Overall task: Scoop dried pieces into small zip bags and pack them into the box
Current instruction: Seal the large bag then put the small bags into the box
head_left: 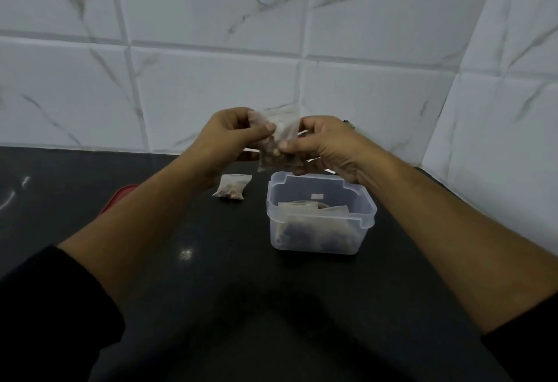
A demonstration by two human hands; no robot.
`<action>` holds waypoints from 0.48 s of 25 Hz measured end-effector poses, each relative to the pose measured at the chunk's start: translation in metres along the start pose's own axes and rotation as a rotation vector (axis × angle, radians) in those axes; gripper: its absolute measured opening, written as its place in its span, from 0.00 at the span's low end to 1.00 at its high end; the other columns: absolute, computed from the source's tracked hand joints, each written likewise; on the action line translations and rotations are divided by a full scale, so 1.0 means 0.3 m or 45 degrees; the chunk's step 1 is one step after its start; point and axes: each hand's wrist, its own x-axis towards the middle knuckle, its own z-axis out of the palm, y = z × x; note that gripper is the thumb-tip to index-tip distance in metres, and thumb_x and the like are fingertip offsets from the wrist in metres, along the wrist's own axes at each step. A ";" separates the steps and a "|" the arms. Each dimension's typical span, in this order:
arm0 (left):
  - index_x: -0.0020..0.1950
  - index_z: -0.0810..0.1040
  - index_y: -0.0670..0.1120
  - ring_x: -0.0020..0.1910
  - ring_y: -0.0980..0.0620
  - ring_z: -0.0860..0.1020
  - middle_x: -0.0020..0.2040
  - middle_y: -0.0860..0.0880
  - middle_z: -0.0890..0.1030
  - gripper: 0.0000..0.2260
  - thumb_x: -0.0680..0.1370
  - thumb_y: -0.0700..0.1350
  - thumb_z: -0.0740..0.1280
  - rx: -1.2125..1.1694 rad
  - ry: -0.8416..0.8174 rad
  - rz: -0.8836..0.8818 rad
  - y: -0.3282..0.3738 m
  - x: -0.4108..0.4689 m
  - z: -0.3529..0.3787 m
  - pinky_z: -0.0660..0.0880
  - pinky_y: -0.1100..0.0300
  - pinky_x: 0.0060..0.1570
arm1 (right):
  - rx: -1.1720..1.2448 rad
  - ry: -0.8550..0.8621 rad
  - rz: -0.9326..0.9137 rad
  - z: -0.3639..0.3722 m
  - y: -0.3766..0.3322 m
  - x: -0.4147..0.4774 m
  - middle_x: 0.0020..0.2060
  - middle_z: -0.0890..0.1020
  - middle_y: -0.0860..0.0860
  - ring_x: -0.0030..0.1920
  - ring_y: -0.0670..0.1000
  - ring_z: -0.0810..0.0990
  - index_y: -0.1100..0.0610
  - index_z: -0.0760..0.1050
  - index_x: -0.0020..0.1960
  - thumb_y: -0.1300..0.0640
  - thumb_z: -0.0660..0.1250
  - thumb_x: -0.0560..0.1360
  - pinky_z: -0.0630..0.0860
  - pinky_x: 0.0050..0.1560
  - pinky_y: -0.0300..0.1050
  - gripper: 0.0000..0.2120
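**Figure: Both hands working the top of a filled zip bag above the open box**

Main risk: the zip bag [279, 152] is hanging in the air with dried pieces [273, 153] weighing down its lower half. If the strip is not fully pressed along its length, tipping the bag toward the box [369, 204] would likely be sending pieces onto the dark counter [187, 230]. Whether the seal is already closed cannot be told here, since the bag mouth is blurred and partly covered by fingers. A second risk is crowding. Packed bags [314, 209] are already taking up much of the box, so a bag pushed in at an angle may be springing back out or straining its seam.

The left hand [232, 137] is pinching the bag's upper left corner between thumb and curled fingers. The right hand [326, 146] is pinching its right edge lower down, with the thumb lying across the film. The bag is hanging between the two hands, upright, just behind and above the box's far rim and apart from it.

A second filled bag [232, 191] is lying on the counter just left of the box, below the left wrist, not yet packed. A red lid [116, 199] is showing partly from under the left forearm. A tiled wall [211, 79] is closing the corner behind.
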 end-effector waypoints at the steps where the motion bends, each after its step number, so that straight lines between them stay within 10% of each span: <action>1: 0.50 0.80 0.44 0.41 0.53 0.84 0.43 0.48 0.85 0.04 0.81 0.44 0.71 -0.010 -0.019 -0.004 0.008 -0.003 0.014 0.83 0.55 0.46 | -0.012 0.020 0.002 -0.010 -0.001 -0.003 0.53 0.87 0.62 0.52 0.60 0.87 0.64 0.80 0.63 0.64 0.77 0.73 0.85 0.50 0.54 0.19; 7: 0.53 0.81 0.46 0.43 0.52 0.85 0.44 0.48 0.85 0.06 0.81 0.47 0.71 0.050 -0.007 -0.209 -0.085 -0.019 -0.024 0.81 0.56 0.47 | -0.707 -0.019 0.225 -0.148 0.079 -0.044 0.41 0.87 0.59 0.43 0.55 0.85 0.58 0.81 0.47 0.64 0.77 0.74 0.80 0.41 0.49 0.06; 12: 0.53 0.81 0.46 0.42 0.54 0.84 0.44 0.49 0.86 0.05 0.80 0.47 0.72 0.093 -0.019 -0.284 -0.134 -0.018 -0.017 0.80 0.55 0.49 | -0.911 -0.162 0.483 -0.123 0.113 -0.063 0.52 0.86 0.66 0.44 0.58 0.87 0.63 0.77 0.61 0.69 0.76 0.72 0.86 0.48 0.54 0.19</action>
